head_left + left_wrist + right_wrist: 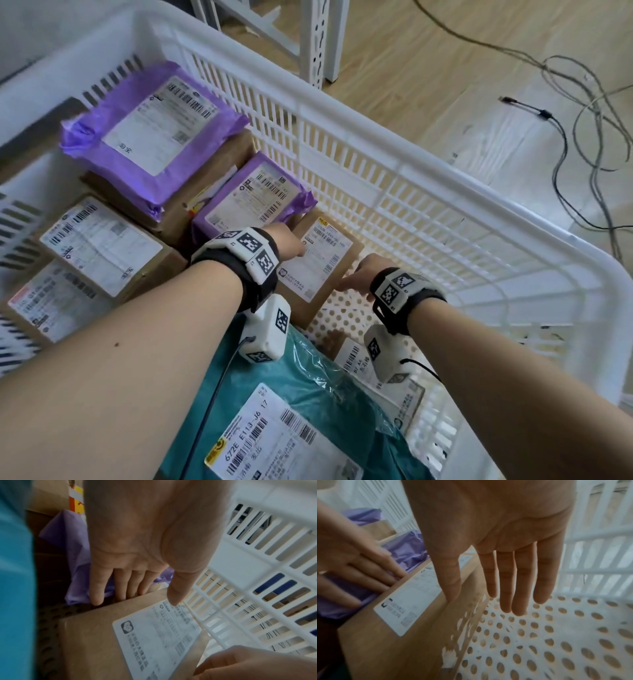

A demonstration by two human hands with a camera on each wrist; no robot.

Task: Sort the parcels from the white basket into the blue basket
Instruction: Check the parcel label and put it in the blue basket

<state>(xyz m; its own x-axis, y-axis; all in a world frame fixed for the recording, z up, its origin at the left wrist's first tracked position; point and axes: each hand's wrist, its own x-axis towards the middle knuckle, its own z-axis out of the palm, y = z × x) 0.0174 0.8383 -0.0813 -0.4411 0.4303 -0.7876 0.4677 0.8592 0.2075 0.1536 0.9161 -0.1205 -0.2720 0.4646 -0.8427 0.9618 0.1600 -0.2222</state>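
A brown cardboard parcel (322, 263) with a white label stands on the perforated floor of the white basket (376, 144), near its right wall. My left hand (291, 241) is at the parcel's left side. Its straight fingers (120, 595) slip down between the parcel (96, 642) and a purple bag, and its thumb lies on the label. My right hand (356, 279) is at the right side. Its thumb (452, 595) rests on the parcel's top edge (385, 649), with its straight fingers hanging beside the box. The box sits on the floor.
Two purple bags (150, 133) (253, 198) and brown boxes (102, 246) fill the basket's left. A teal bag (274, 411) lies near me. Something blue (269, 584) shows through the wall slots. Cables (565, 137) and a white rack leg (318, 41) are on the wooden floor.
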